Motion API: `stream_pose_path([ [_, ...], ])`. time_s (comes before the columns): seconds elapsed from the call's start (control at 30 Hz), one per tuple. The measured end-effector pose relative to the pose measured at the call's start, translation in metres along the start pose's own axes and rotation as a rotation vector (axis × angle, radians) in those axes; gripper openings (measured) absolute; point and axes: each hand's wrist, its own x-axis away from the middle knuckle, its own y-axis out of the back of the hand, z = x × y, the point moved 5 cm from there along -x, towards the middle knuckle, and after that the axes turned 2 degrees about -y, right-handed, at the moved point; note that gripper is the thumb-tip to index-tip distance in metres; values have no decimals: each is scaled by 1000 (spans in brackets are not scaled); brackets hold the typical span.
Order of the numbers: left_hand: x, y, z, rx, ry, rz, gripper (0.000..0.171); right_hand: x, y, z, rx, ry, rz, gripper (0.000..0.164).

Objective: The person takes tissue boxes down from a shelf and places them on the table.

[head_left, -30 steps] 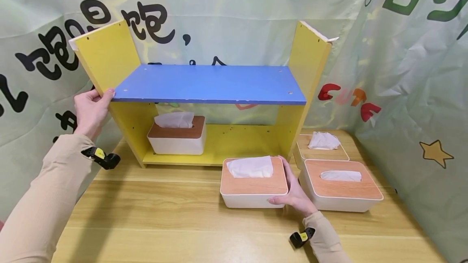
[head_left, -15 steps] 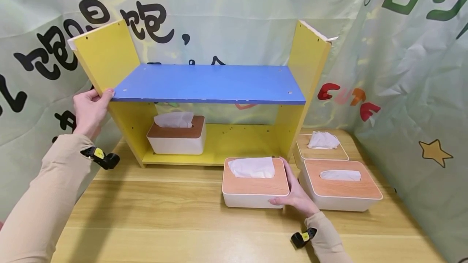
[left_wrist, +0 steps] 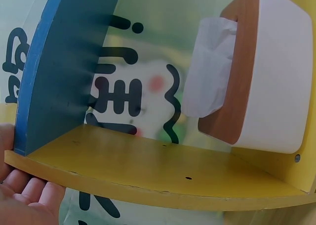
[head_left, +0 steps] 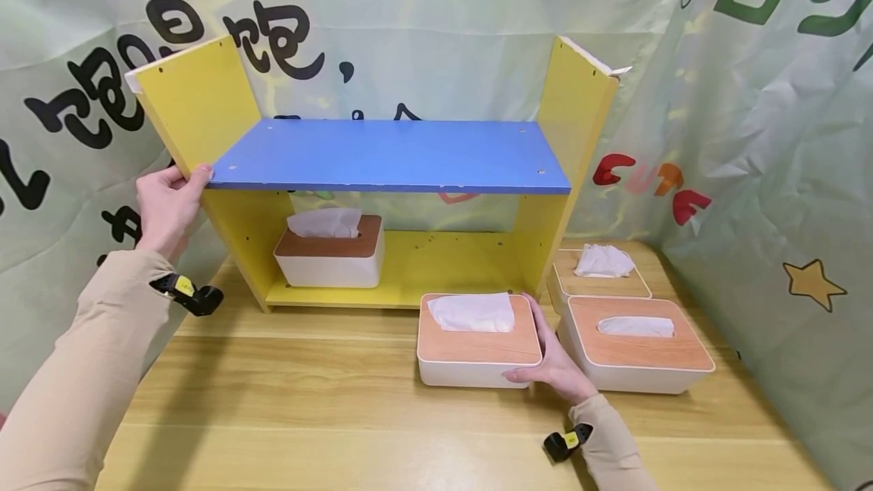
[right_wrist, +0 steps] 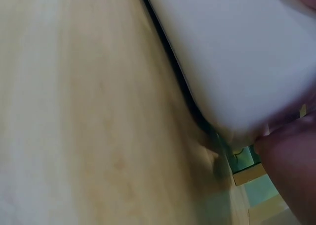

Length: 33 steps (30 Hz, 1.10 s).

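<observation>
My left hand grips the left side of a yellow and blue shelf, its thumb at the blue board's front corner. The left wrist view shows fingers curled under the yellow side panel. At the right end of a white tissue box with a wood-look lid, my right hand holds on, thumb on the front wall and fingers round the far side. White tissue pokes from its lid. This box sits in front of the shelf on the table. Another tissue box stands inside the lower compartment at the left.
Two more tissue boxes are at the right: a front one with a reddish lid, and a lighter-lidded one behind it, beside the shelf. The wooden table extends in front. Printed cloth hangs behind and at the sides.
The tissue box in my right hand has shifted slightly to the right along with that hand. My left hand stays on the shelf's side.
</observation>
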Motion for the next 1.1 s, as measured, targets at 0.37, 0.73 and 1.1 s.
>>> stream_pose_path([
  [0.37, -1, 0, 0, 24, -10, 5, 17, -1, 1, -1, 13, 26, 4, 132],
  [0.73, 0, -1, -1, 18, -6, 1, 13, 0, 2, -2, 26, -1, -4, 132],
  [1.1, 0, 0, -1, 3, -18, 3, 16, 0, 2, -2, 22, -14, 2, 133],
])
